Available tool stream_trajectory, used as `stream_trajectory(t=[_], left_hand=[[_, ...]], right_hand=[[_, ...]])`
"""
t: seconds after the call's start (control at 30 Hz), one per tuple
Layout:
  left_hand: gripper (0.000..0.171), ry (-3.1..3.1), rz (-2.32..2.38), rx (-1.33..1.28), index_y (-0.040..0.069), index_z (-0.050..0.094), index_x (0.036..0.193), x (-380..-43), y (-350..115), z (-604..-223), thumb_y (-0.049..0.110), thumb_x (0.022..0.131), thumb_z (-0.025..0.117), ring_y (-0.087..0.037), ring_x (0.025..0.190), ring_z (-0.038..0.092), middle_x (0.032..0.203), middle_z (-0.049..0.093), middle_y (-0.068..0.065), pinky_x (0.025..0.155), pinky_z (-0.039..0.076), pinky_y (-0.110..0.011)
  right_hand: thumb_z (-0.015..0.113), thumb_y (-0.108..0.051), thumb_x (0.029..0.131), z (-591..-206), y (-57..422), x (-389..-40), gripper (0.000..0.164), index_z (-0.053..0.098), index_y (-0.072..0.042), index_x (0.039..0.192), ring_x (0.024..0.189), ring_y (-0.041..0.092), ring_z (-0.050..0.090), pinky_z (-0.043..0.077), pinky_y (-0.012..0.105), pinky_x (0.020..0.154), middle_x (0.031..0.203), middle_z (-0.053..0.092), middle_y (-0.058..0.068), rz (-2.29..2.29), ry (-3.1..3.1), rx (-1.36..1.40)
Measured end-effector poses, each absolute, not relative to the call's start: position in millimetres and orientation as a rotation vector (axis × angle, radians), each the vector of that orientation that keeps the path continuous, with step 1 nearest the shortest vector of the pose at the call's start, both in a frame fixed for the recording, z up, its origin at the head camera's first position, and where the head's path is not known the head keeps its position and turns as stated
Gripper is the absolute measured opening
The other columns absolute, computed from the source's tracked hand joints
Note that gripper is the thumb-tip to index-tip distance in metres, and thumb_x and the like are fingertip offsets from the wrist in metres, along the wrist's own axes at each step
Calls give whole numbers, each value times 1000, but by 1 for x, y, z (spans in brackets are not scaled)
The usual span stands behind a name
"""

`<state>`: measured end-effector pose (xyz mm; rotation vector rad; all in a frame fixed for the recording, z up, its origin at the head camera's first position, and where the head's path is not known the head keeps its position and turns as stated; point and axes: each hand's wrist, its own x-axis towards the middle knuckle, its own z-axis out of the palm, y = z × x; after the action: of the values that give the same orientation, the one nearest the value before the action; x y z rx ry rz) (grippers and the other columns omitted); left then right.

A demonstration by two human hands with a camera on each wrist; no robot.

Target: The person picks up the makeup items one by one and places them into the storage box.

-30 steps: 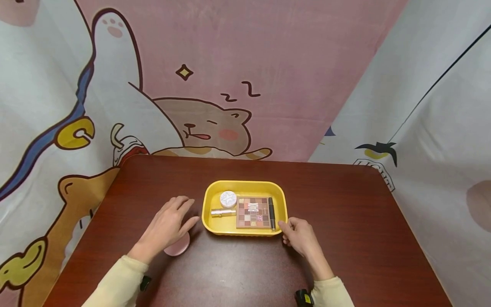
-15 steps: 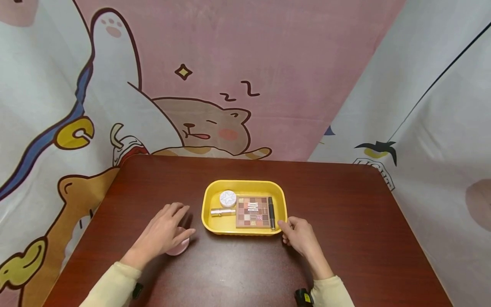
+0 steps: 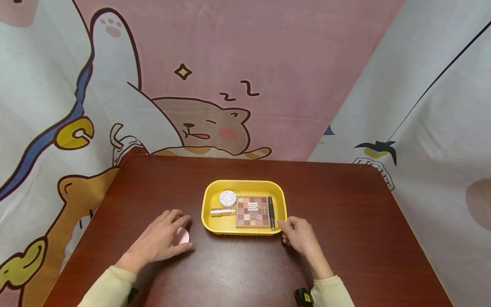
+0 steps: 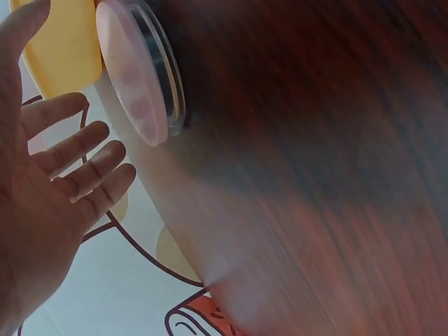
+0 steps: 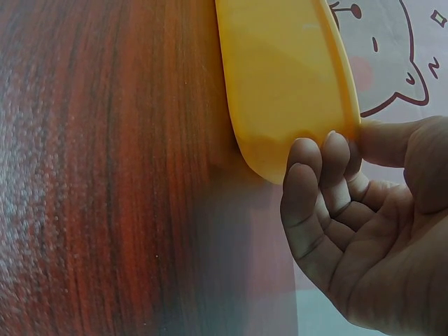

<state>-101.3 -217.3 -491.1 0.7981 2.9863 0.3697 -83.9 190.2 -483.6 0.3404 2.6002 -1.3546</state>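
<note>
My left hand hovers over a round compact with a pink lid, left of the yellow tray. Its fingers and thumb are spread around the compact, partly covering it in the head view. In the left wrist view a gap shows between these fingers and the compact, which has dark and clear layers under the lid. At the tray's near right corner, my right hand pinches the rim of the yellow tray. The right wrist view shows the thumb at the top edge and curled fingers against the outer wall.
In the tray lie a white round case with a star, a lipstick tube, an eyeshadow palette and a black pen-like stick. The brown table ends at a cartoon-printed curtain.
My left hand has moved left and toward me, so the compact now shows between its thumb and fingers. My right hand and the tray stay put.
</note>
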Motion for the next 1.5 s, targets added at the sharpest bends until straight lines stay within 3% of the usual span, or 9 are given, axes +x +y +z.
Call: stream_trajectory(t=[0.77, 1.5], left_hand=[[76, 2923, 327, 979, 10, 70, 126, -98, -227, -494, 55, 68, 92, -17, 98, 54, 111, 57, 0, 81, 53, -40], [74, 2870, 257, 897, 10, 70, 126, -100, -224, -494, 41, 65, 96, -21, 95, 54, 105, 55, -1, 80, 54, -42]], right_hand=[[67, -21, 101, -484, 190, -83, 36, 56, -7, 70, 55, 16, 56, 48, 28, 53, 61, 58, 2, -1351, 2611, 341], [67, -20, 101, -483, 189, -83, 36, 55, -7, 70, 54, 15, 56, 47, 26, 52, 60, 58, 2, -1371, 2610, 340]])
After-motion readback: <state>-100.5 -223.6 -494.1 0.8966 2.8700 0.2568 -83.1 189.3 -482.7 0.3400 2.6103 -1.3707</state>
